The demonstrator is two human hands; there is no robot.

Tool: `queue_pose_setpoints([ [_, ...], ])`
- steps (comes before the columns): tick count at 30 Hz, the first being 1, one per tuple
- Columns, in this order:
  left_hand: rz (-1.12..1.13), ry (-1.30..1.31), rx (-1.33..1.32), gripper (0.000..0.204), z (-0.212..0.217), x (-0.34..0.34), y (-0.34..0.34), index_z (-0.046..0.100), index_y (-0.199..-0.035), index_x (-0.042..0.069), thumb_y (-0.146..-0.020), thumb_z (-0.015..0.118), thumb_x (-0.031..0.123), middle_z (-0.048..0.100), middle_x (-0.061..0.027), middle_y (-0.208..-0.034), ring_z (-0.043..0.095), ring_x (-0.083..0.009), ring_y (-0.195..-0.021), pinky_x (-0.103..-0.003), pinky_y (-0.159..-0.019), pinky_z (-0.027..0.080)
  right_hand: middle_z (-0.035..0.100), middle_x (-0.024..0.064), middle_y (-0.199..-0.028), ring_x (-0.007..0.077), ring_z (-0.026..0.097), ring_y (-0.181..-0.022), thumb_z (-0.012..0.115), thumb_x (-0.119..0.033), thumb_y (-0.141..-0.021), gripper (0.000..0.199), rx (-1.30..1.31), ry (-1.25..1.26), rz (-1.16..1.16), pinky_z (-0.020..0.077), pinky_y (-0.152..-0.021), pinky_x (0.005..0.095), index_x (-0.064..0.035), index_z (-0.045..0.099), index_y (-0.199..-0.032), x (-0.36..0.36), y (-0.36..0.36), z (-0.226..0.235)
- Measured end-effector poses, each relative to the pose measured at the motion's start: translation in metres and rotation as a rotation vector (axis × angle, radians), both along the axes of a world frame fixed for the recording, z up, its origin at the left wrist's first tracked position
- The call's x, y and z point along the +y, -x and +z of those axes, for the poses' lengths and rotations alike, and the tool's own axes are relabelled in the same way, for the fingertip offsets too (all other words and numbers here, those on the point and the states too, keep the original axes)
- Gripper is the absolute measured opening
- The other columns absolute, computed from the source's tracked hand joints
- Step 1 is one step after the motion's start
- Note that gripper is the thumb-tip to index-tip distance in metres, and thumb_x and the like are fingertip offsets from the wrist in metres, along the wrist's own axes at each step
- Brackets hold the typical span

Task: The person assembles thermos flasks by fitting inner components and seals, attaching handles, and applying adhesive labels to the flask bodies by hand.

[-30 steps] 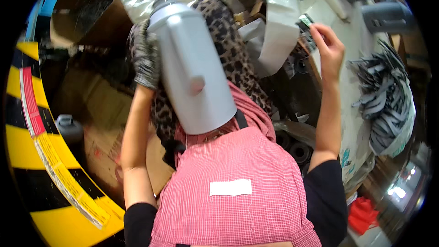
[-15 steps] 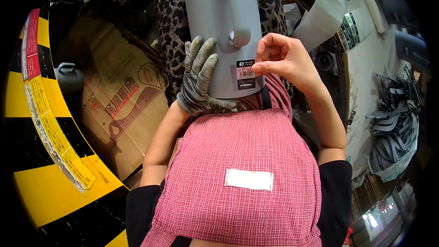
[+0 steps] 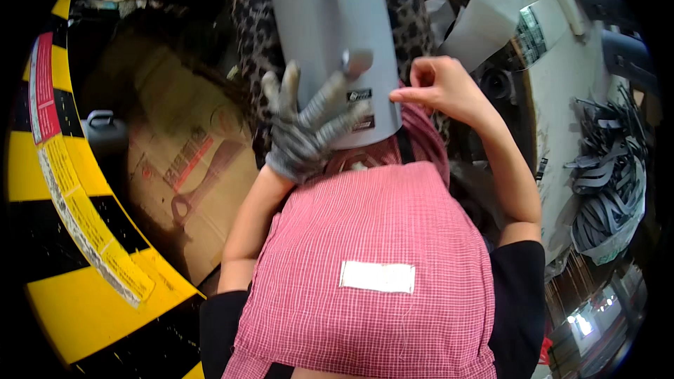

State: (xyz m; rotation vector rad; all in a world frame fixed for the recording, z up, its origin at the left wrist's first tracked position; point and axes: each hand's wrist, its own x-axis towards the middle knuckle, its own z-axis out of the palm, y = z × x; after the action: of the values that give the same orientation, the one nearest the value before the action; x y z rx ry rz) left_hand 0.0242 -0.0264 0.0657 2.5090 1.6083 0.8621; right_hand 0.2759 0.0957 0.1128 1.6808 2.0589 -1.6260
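Observation:
A grey plastic jug (image 3: 307,31) lies across my lap with its handle (image 3: 358,62) facing up. Near its closer end sits a small black-and-pale label (image 3: 359,95), part of it hidden by gloved fingers. My left hand (image 3: 309,126), in a grey work glove, is spread over the jug's lower left side and reaches across the label. At the jug's right edge is my bare right hand (image 3: 446,95), fingers curled and thumb stretched toward the jug. I see nothing between its fingers; whether the thumb touches the jug I cannot tell.
A yellow-and-black striped curved edge (image 3: 77,267) runs along the left. Beyond it are a flattened cardboard box (image 3: 189,154) and another grey jug (image 3: 105,132). On the right, a pale work surface (image 3: 562,98) bears a clear bag of grey strips (image 3: 607,210).
My left hand has slid right, its fingers now spreading across the label. My right hand has drawn off the label to the jug's right edge. The view has shifted slightly.

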Motion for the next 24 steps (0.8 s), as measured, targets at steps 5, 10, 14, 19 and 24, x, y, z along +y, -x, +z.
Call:
queue_pose_setpoints([
  [5,-0.521,-0.385,0.022,0.028,0.005,0.037,-0.007,0.067,-0.123,0.022,-0.098,0.056,0.028,0.068,0.0032,-0.131,0.049,-0.0225,-0.140,-0.065,-0.123,0.012,0.071,0.0012,-0.084,0.0070,0.061,-0.069,0.071,-0.016,-0.093,0.015,0.331,-0.555,-0.140,0.0489,-0.066,0.0250,-0.0026,0.071,-0.099,0.050,-0.073,0.011],
  [10,-0.200,0.080,-1.078,0.032,0.005,0.146,0.076,0.062,-0.131,0.007,-0.101,0.050,0.009,0.063,-0.0135,-0.127,0.057,-0.0278,-0.121,-0.034,-0.105,0.044,0.073,0.0061,-0.110,0.0188,0.066,-0.104,0.066,-0.020,-0.097,0.025,0.141,-1.307,-0.053,0.0476,-0.094,0.0296,-0.0077,0.072,-0.119,0.190,-0.147,0.018],
  [14,0.264,0.271,-0.138,0.042,-0.016,0.289,0.126,0.057,-0.140,0.009,-0.098,0.055,0.006,0.059,-0.0145,-0.135,0.055,-0.0328,-0.121,-0.038,-0.107,0.042,0.071,0.0092,-0.117,0.0253,0.065,-0.109,0.075,-0.028,-0.089,0.033,-0.063,-1.163,-0.121,0.0466,-0.097,0.0336,-0.0111,0.075,-0.117,0.268,-0.184,-0.024],
  [19,0.048,0.443,-0.729,0.035,-0.029,0.299,0.121,0.062,-0.127,0.007,-0.094,0.059,-0.002,0.057,-0.0066,-0.134,0.052,-0.0262,-0.120,-0.037,-0.114,0.034,0.073,0.0051,-0.100,0.0195,0.067,-0.099,0.078,-0.030,-0.084,0.027,0.049,-1.107,-0.194,0.0500,-0.085,0.0299,-0.0136,0.080,-0.105,0.281,-0.192,-0.047],
  [24,-0.167,-0.016,0.014,0.006,0.066,0.263,0.119,0.067,-0.094,0.003,-0.091,0.068,0.007,0.064,0.0040,-0.092,0.058,-0.0117,-0.088,-0.029,-0.090,0.048,0.074,0.0027,-0.101,0.0202,0.070,-0.085,0.077,-0.029,-0.083,0.024,-0.020,-1.078,-0.261,0.0529,-0.078,0.0309,-0.0161,0.080,-0.103,0.272,-0.177,-0.039],
])
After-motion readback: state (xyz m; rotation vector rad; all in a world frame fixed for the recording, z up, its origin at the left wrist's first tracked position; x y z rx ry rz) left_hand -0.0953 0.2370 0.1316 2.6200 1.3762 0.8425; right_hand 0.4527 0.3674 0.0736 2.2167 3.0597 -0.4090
